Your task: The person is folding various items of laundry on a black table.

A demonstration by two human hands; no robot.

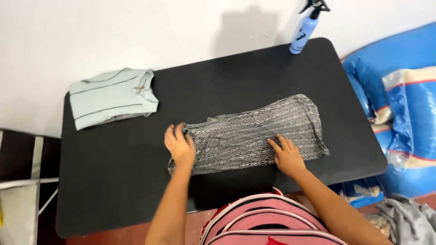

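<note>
Both hands lie flat and open on the black-and-white patterned garment (254, 134), folded lengthwise mid-table (113, 181), the left hand (180, 147) at its left end, the right hand (287, 156) on its near edge, a smoothing step; folding crosswise seemingly needs an end gripped.

Pale blue spray bottle (305, 28) with dark label patch seen at bench (113, 190) far right corner; blue plastic-wrapped packages (399, 118) stacked beyond right edge.
</note>
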